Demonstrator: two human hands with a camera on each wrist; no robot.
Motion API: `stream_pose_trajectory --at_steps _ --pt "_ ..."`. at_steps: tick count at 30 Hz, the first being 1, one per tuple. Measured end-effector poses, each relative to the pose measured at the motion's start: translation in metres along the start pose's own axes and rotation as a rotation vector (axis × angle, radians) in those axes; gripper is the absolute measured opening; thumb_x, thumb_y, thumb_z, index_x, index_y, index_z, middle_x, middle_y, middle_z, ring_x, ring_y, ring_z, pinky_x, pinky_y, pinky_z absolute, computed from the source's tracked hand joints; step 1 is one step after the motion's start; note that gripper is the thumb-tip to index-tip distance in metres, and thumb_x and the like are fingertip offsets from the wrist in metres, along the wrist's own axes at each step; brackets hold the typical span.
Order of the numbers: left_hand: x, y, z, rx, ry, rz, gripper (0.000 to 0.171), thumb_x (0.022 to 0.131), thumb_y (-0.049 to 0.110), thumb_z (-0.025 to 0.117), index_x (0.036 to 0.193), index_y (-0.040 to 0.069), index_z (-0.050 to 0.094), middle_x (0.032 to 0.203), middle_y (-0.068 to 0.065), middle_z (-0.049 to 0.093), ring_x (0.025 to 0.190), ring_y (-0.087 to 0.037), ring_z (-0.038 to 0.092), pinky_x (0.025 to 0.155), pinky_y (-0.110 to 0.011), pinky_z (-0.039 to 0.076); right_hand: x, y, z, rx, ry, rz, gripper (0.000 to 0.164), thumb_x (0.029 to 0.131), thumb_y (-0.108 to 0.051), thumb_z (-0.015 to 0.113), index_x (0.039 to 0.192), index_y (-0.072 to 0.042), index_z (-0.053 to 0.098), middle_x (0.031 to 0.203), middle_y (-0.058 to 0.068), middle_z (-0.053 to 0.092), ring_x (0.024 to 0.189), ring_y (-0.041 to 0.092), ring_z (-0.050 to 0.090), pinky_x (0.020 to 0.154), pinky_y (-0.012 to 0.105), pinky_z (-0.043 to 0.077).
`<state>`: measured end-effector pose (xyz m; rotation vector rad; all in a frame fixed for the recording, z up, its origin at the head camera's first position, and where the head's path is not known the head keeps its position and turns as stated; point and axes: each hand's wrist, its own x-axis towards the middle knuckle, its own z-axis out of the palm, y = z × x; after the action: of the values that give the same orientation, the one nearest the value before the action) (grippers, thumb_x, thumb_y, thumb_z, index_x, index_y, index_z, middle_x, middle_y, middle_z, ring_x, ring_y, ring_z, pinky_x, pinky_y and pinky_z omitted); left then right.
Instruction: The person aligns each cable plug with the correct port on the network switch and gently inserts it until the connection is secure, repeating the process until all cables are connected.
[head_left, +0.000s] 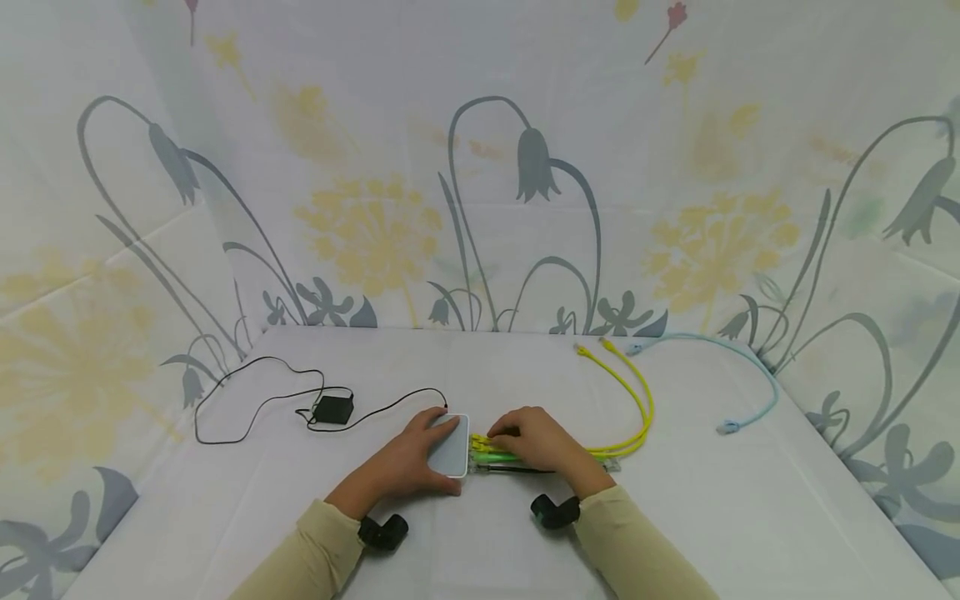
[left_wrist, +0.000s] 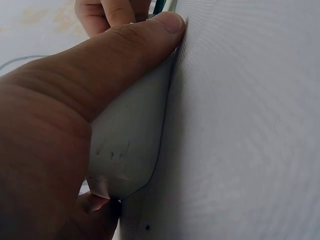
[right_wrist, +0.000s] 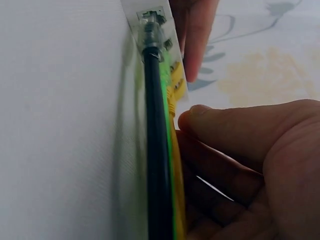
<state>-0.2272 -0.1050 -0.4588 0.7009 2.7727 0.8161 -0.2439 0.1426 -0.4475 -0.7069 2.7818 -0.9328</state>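
Note:
A flat white network switch [head_left: 448, 454] lies on the table, gripped by my left hand [head_left: 401, 460]. The left thumb [left_wrist: 135, 42] runs along its near side, with the other fingers over the top and far edge. Yellow network cables [head_left: 647, 404], a green cable [head_left: 495, 457] and a black cable [right_wrist: 156, 150] run from the ports on its right side. The black cable's clear plug [right_wrist: 151, 32] sits in the end port. My right hand [head_left: 542, 442] pinches a yellow cable close to the switch, thumb and fingers around it.
A black power adapter [head_left: 333, 409] lies at the left, its thin cord [head_left: 390, 406] leading to the switch's back edge. At the right, a light blue network cable [head_left: 772, 383] curves by itself. The yellow cables' loose plugs [head_left: 582, 350] point toward the flowered backdrop [head_left: 390, 150].

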Motion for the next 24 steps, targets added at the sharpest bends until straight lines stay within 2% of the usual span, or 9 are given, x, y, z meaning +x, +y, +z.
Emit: stream_pose_trajectory --at_steps 8,15,24 --pt "0.000 0.000 0.001 0.009 -0.002 -0.015 0.101 0.066 0.054 0.084 0.150 0.022 0.039 0.157 -0.007 0.025 0.137 -0.029 0.036 0.103 -0.047 0.040 -0.005 0.004 -0.013 0.013 -0.029 0.039 0.014 0.093 -0.025 0.064 0.098 -0.022 0.076 0.101 -0.008 0.072 0.103 0.016 0.062 0.092 0.040 0.047" --pt "0.002 0.000 0.000 0.007 0.008 -0.002 0.101 0.066 0.054 0.084 0.150 0.022 0.039 0.157 -0.007 0.025 0.137 -0.028 0.036 0.104 -0.046 0.040 -0.005 0.010 -0.026 0.039 -0.061 0.083 0.015 0.093 -0.032 0.064 0.098 -0.024 0.076 0.100 -0.010 0.071 0.100 0.013 0.061 0.088 0.038 0.048" --pt "0.000 -0.002 0.002 0.010 0.007 -0.008 0.102 0.065 0.052 0.086 0.149 0.020 0.040 0.156 -0.009 0.026 0.137 -0.030 0.036 0.103 -0.046 0.040 -0.011 0.015 -0.036 0.039 -0.045 0.118 0.018 0.093 -0.033 0.064 0.099 -0.021 0.076 0.102 -0.007 0.072 0.103 0.017 0.062 0.090 0.040 0.048"
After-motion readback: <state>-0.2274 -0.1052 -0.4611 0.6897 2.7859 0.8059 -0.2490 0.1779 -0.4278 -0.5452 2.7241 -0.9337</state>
